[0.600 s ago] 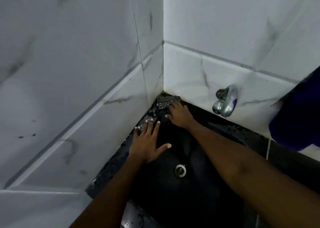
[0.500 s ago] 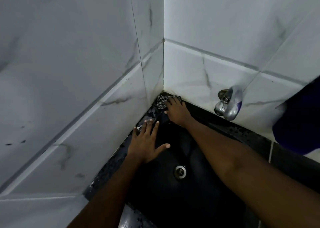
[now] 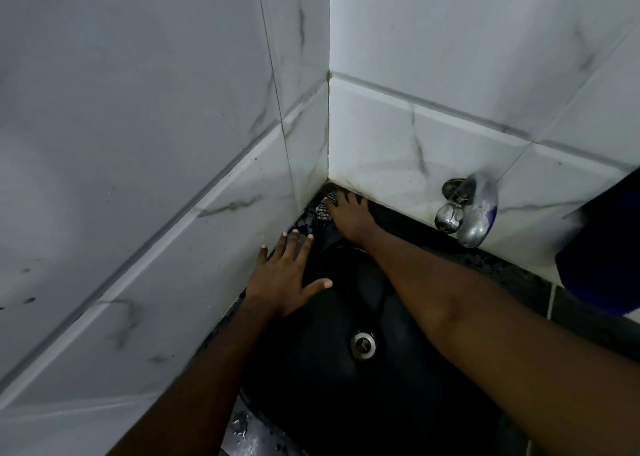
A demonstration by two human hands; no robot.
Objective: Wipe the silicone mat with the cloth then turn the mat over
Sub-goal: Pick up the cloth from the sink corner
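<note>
Head view: the right hand [image 3: 350, 217] presses the checked cloth [image 3: 323, 209] with straight fingers into the corner, tight against both tiled walls [image 3: 138, 144]. The left hand [image 3: 287, 277] lies flat, fingers spread, at the black sink's [image 3: 311, 372] left rim. The silicone mat cannot be told apart from the dark surface. A drain [image 3: 363, 345] sits mid-basin.

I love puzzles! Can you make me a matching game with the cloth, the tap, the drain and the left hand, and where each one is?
Things:
1. cloth
2. tap
3. drain
4. left hand

Places:
A. at the bottom of the black basin
B. in the corner, under the right hand
C. lying flat beside the left wall
D. sticking out of the right wall

Pairs: 1-B, 2-D, 3-A, 4-C.
</note>
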